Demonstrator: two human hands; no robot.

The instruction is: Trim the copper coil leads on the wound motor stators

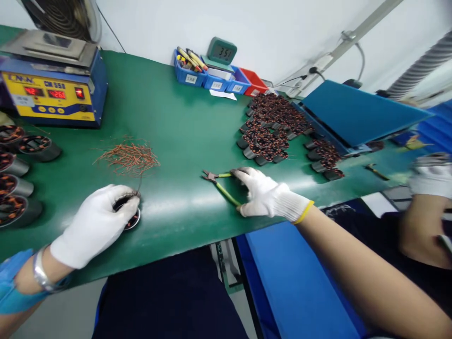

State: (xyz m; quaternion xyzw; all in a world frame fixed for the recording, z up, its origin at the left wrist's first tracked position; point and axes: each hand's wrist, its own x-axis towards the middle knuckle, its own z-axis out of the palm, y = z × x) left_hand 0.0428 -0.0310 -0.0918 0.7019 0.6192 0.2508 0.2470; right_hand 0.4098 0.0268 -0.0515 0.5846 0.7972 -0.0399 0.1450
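My left hand (pixel 100 221), in a white glove, is wrapped round a small round metal motor part (pixel 132 221) with dark and copper-coloured insides, standing on the green table near its front edge. A thin wire rises from the part beside my fingertips. At the middle of the table lies a pair of side cutters (pixel 211 176) with green handles, its jaws pointing left and its handles spread. My gloved right hand (pixel 259 193) has its thumb on one handle end and its fingers on the other. Copper wire scraps (pixel 130 157) lie in a loose pile beyond my left hand.
Several similar motor parts (pixel 14 207) stand at the left edge, below a blue and yellow CM 550 machine (pixel 52 94). More parts (pixel 275 117) crowd the right, beside a blue slanted panel (pixel 360 113). Small bins (pixel 189 75) and a clock (pixel 221 51) line the wall. A co-worker's gloved hand (pixel 432 174) is far right.
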